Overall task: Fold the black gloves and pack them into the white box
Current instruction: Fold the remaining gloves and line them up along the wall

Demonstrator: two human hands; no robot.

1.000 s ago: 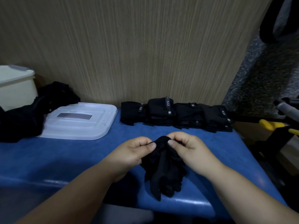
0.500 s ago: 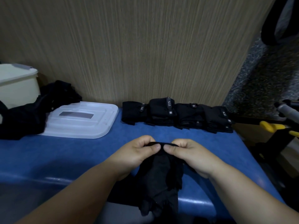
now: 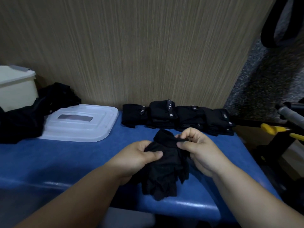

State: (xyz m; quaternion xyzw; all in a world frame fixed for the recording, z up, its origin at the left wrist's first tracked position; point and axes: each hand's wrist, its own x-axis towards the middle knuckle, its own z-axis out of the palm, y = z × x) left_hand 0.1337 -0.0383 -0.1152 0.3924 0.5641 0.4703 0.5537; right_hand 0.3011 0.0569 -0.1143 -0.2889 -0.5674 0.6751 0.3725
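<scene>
Both my hands hold a black glove (image 3: 164, 170) above the blue table (image 3: 65, 158) near its front edge. My left hand (image 3: 139, 155) grips its left side with the thumb on top. My right hand (image 3: 197, 147) pinches the cuff end at the glove's top right. The glove's fingers lie bunched toward me. A row of several folded black gloves (image 3: 177, 117) lines the wall behind. The white box (image 3: 16, 89) stands at the far left, and its lid (image 3: 82, 124) lies flat beside it.
A heap of loose black gloves (image 3: 32, 112) lies between the box and the lid. A wood-grain wall rises right behind the table. Off the table's right edge stand a yellow-handled tool (image 3: 276, 130) and dark equipment.
The glove was hanging down from both hands over the table edge; now it is lifted back onto the table, bunched up. My left hand slid lower on it, my right hand rose.
</scene>
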